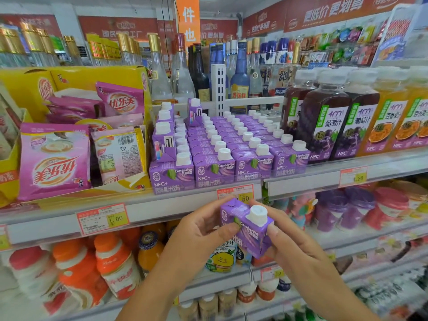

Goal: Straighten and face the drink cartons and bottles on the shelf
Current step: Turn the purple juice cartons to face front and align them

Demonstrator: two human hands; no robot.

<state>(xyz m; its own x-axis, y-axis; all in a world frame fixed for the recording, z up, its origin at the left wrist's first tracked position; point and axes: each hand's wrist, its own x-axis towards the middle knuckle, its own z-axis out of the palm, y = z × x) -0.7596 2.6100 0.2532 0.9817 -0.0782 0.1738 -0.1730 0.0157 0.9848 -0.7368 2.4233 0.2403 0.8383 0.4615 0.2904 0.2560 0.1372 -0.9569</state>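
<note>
Fingers of the left hand [199, 230] pinch the front-left face of a purple carton [246, 227], tilted with its white cap [258, 214] up and back. The right hand [289, 237] closes on its right side. Both hold it just below the shelf [162, 205], under the faced carton rows [231, 144] up ahead.

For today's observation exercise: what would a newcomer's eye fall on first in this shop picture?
First, the small purple carton with a white cap, held between the left hand and right hand in front of the shelf edge. Behind it, rows of matching purple cartons fill the middle shelf, between pink sachets at left and dark grape juice bottles at right.
</note>
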